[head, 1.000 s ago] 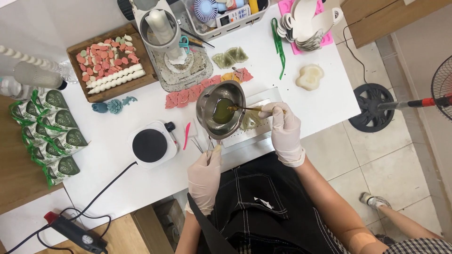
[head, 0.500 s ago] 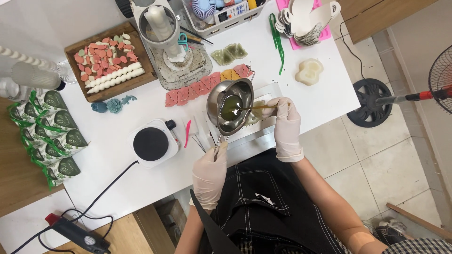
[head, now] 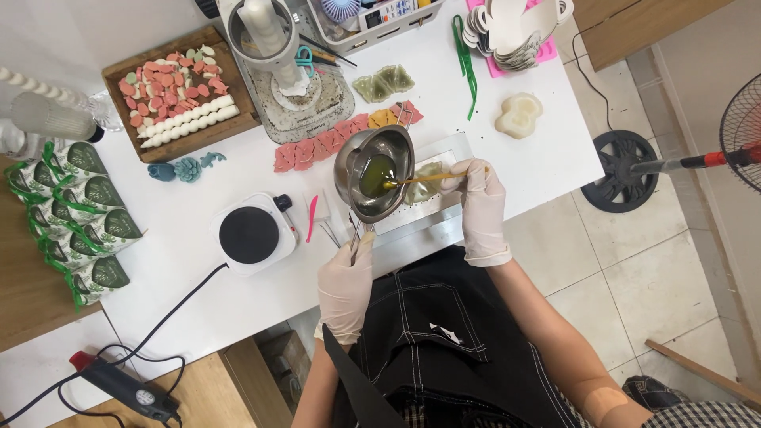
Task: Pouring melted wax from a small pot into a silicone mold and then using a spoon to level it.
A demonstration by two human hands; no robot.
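hot plate left, bare table right

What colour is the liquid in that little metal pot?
Olive green. The liquid in the metal pot shows best in the head view, stirred with a thin stick.

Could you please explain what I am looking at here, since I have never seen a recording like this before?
There is no machine: a person wears a camera on the head, so the single view looks straight down at their own gloved hands and black apron. The left hand grips the handle of a small metal pouring pot holding green liquid. The right hand holds a thin wooden stick whose tip dips into that liquid. Under the pot lies a metal tray on a white table. Nearby stand a small electric hotplate, a wooden tray of pink and white pieces, a row of pink shapes and green-ribboned packets.
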